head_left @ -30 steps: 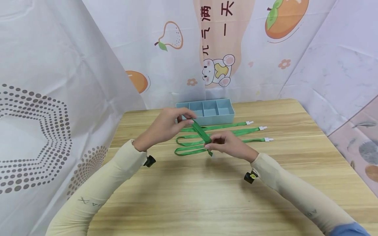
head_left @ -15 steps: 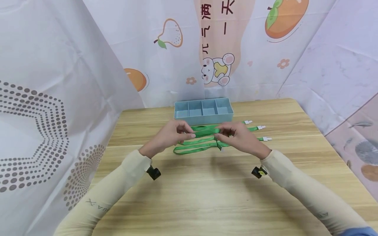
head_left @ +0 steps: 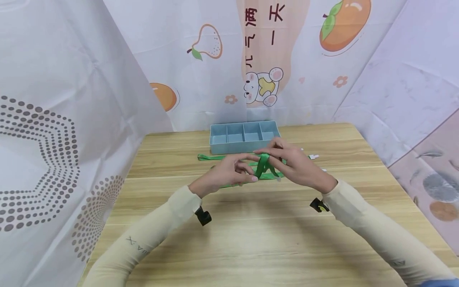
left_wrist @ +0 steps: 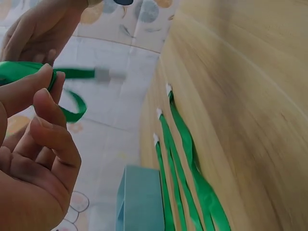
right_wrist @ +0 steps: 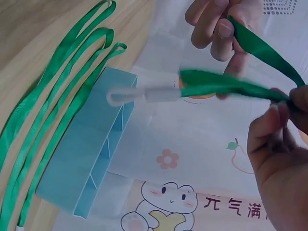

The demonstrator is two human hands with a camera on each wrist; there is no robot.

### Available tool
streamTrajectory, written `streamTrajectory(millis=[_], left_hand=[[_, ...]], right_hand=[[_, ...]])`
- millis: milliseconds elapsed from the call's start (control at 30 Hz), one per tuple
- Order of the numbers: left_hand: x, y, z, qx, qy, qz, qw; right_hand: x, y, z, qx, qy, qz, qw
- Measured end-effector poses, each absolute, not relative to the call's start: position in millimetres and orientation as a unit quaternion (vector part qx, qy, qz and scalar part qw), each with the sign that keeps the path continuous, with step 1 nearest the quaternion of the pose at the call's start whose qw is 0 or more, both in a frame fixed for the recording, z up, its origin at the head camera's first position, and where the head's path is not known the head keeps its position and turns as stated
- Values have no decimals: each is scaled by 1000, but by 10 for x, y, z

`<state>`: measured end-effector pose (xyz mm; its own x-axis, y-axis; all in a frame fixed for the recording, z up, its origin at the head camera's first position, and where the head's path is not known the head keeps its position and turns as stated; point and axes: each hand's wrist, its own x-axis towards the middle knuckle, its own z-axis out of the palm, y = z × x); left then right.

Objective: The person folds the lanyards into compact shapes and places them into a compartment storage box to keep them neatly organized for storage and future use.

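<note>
The backdrop (head_left: pixel 71 99) of printed sheets carries a pear, oranges, a bear and the characters "元气满" and "一天". Both sleeves (head_left: pixel 150 235) bear small grey lettering, too small to read.

On the table (head_left: pixel 251 239), the blue tray (head_left: pixel 244 137) with four compartments sits at the far edge. Half a second ago the hands stretched a green lanyard (head_left: pixel 262 165) flat between them, close to the tray; now they have drawn nearer the person and closer together, and the strap hangs doubled in a loop above the table. Three more lanyards (right_wrist: pixel 53 106) lie side by side just in front of the tray, one of them now reaching further left than before.

The left hand (head_left: pixel 231 173) is palm inward, thumb and forefinger pinching one fold of the lanyard. The right hand (head_left: pixel 290 163) arches over from the right, fingertips pinching the strap's top. A white clip (right_wrist: pixel 126 95) dangles from the lanyard's end, clear of the table.
</note>
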<state>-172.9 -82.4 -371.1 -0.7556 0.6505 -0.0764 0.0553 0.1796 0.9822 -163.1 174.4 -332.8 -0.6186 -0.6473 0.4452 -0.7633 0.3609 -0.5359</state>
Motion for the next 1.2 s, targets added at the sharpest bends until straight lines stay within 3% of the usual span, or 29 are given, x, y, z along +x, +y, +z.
streamTrajectory(millis=[367,667,967,1200], left_hand=[[-1647,-686,-3719,281,761,557,179],[-1583,-624,-3745,247,760,583,146],[-1561,-536,-3779,188,732,648,94],[-1563,-494,-3795,207,772,599,40]], right_hand=[[-1598,1686,-3270,386,-825,386,148],[-1584,1618,-3251,330,-793,497,125],[-1500,1481,-3145,280,-792,516,167],[-1401,1386,-3019,254,-795,527,163]])
